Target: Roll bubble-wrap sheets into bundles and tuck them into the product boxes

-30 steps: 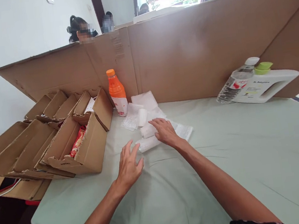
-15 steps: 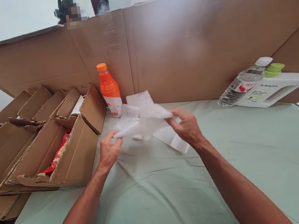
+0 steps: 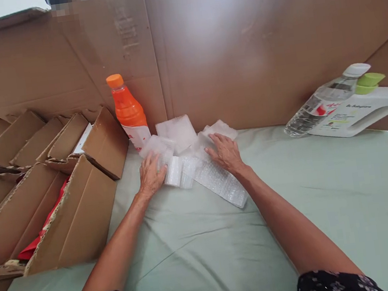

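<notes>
Near the middle of the frame, two bare hands rest over scattered pieces of clear and whitish wrap. The left hand (image 3: 152,175) lies open, fingers extended and thumb apart, on a translucent sheet (image 3: 161,146); whether it pinches the edge cannot be told. The right hand (image 3: 227,155) is also open, its fingers spread and slightly bent over a whitish piece (image 3: 223,129), and any grip beneath them is hidden. Between the hands lie a small white folded piece (image 3: 173,171) and, behind it, a square white sheet (image 3: 178,133); a bubble-wrap strip (image 3: 223,187) runs down toward the right wrist.

Just beyond the left hand, at center left, an orange bottle (image 3: 129,111) stands beside the wrap, its white label (image 3: 139,136) bearing red marks too small to read. Cardboard boxes (image 3: 78,218) fill the left of the frame, one with a red packet (image 3: 48,219) inside, another with a white item (image 3: 83,138).

Across the pale green cloth (image 3: 312,206), at right, a clear bottle (image 3: 330,96) with a red-and-white label tilts in front of a white jug (image 3: 351,117) with a green cap (image 3: 369,81). Dark lettering on the jug appears to start with "B"; the rest is unclear. Brown cardboard panels (image 3: 257,60) span the background.
</notes>
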`<state>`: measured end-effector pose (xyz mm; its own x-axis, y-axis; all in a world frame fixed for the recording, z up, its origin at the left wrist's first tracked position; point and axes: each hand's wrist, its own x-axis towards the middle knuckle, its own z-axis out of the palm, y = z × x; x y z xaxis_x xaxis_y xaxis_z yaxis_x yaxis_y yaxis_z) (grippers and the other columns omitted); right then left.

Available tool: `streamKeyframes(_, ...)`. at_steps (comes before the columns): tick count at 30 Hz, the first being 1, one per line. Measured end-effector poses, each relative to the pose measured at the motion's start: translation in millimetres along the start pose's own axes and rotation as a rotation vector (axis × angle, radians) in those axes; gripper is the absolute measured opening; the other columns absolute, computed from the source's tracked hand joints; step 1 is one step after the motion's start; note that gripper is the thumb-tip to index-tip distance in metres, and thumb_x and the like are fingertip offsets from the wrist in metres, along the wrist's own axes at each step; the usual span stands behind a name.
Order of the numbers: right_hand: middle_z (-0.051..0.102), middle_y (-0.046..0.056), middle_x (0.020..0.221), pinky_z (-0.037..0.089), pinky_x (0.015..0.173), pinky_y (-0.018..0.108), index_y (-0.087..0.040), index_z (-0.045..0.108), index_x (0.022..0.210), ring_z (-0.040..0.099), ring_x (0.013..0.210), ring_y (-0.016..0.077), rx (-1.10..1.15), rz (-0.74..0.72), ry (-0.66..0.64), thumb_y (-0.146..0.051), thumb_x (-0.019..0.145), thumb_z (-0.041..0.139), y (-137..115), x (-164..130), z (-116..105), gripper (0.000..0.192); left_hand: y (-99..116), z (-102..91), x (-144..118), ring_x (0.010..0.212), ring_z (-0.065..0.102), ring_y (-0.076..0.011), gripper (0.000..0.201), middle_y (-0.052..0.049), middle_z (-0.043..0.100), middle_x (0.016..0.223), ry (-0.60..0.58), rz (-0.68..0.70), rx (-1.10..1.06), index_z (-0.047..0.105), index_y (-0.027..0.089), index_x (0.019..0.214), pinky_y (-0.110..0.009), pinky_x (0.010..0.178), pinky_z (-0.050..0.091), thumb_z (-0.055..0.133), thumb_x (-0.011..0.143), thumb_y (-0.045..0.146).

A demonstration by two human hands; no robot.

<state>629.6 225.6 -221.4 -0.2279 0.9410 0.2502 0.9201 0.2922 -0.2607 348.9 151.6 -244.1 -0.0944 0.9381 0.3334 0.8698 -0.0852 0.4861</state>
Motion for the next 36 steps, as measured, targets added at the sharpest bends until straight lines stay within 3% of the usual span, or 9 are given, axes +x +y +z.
streamKeyframes(4, 0.057, 0.017, 0.146, 0.043, 0.104, 0.053, -0.019, 0.060, 0.137, 0.051, 0.132, 0.0360, 0.020, -0.051, -0.102, -0.040, 0.098, 0.046, 0, 24, 13, 0.046, -11, 17.0, 0, 0.141, 0.046, -0.0350, 0.044, -0.015, 0.055, 0.149, -0.012, -0.002, 0.005, 0.063, 0.018, 0.132, -0.057, 0.116, 0.037, 0.048, 0.094, 0.036)
streamKeyframes(8, 0.053, 0.016, 0.150, 0.042, 0.106, 0.049, -0.017, 0.058, 0.139, 0.050, 0.135, 0.0337, 0.027, -0.061, -0.106, -0.036, 0.097, 0.051, 10, 24, 2, 0.047, -18, 19.2, 0, 0.141, 0.047, -0.0316, 0.047, -0.013, 0.055, 0.149, 0.005, 0.001, -0.019, 0.061, 0.018, 0.134, -0.054, 0.117, 0.036, 0.039, 0.098, 0.039)
streamKeyframes(12, 0.060, 0.015, 0.142, 0.040, 0.105, 0.049, -0.018, 0.061, 0.134, 0.053, 0.131, 0.0334, -0.018, -0.049, -0.066, -0.039, 0.095, 0.052, 24, -24, -23, 0.045, -19, 19.0, -1, 0.140, 0.048, -0.0302, 0.046, -0.012, 0.057, 0.147, 0.020, -0.014, -0.064, 0.063, 0.020, 0.132, -0.052, 0.117, 0.036, 0.041, 0.098, 0.043)
streamKeyframes(18, 0.071, 0.015, 0.123, 0.046, 0.090, 0.048, -0.020, 0.069, 0.093, 0.062, 0.115, 0.0358, -0.101, 0.023, -0.154, -0.042, 0.084, 0.061, 23, -89, -30, 0.026, -12, 15.8, -3, 0.137, 0.049, -0.0333, 0.055, -0.014, 0.056, 0.147, 0.038, 0.009, -0.060, 0.066, 0.020, 0.128, -0.051, 0.115, 0.037, 0.061, 0.088, 0.057)
streamKeyframes(22, 0.075, 0.009, 0.105, 0.048, 0.079, 0.037, -0.022, 0.063, 0.072, 0.067, 0.097, 0.0282, 0.194, 0.061, -0.211, -0.042, 0.083, 0.060, 2, -105, -53, 0.023, -8, 14.4, -3, 0.135, 0.051, -0.0344, 0.057, -0.015, 0.053, 0.147, 0.030, 0.004, -0.027, 0.068, 0.021, 0.125, -0.051, 0.115, 0.037, 0.070, 0.081, 0.056)
streamKeyframes(27, 0.064, 0.001, 0.065, 0.041, 0.051, 0.026, -0.019, 0.065, 0.073, 0.056, 0.056, 0.0150, 0.766, 0.360, -0.459, -0.064, 0.076, 0.071, -15, -118, -121, 0.046, -6, 16.2, -2, 0.136, 0.048, -0.0357, 0.053, -0.015, 0.053, 0.148, 0.010, -0.015, -0.013, 0.070, 0.021, 0.120, -0.052, 0.117, 0.034, 0.076, 0.076, 0.050)
streamKeyframes(29, 0.063, 0.001, 0.064, 0.041, 0.047, 0.025, -0.020, 0.066, 0.074, 0.054, 0.053, 0.0139, 0.915, 0.474, -0.359, -0.064, 0.067, 0.080, -18, -117, -142, 0.047, -6, 16.7, -2, 0.136, 0.047, -0.0357, 0.050, -0.015, 0.053, 0.147, 0.016, -0.019, -0.025, 0.070, 0.021, 0.119, -0.053, 0.117, 0.033, 0.075, 0.077, 0.048)
streamKeyframes(32, 0.066, 0.001, 0.068, 0.048, 0.048, 0.030, -0.025, 0.065, 0.073, 0.059, 0.056, 0.0180, 1.052, 0.561, -0.060, -0.060, 0.059, 0.086, -23, -108, -161, 0.043, -6, 17.2, -1, 0.136, 0.047, -0.0352, 0.046, -0.015, 0.054, 0.146, 0.022, -0.022, -0.045, 0.071, 0.020, 0.117, -0.052, 0.117, 0.033, 0.073, 0.079, 0.047)
streamKeyframes(36, 0.071, 0.003, 0.089, 0.058, 0.063, 0.041, -0.032, 0.069, 0.088, 0.070, 0.083, 0.0290, 1.108, 0.499, 0.144, -0.053, 0.072, 0.076, -37, -80, -169, 0.027, -7, 18.4, 0, 0.135, 0.049, -0.0325, 0.036, -0.012, 0.058, 0.143, 0.030, -0.033, -0.069, 0.072, 0.022, 0.112, -0.050, 0.116, 0.034, 0.069, 0.083, 0.042)
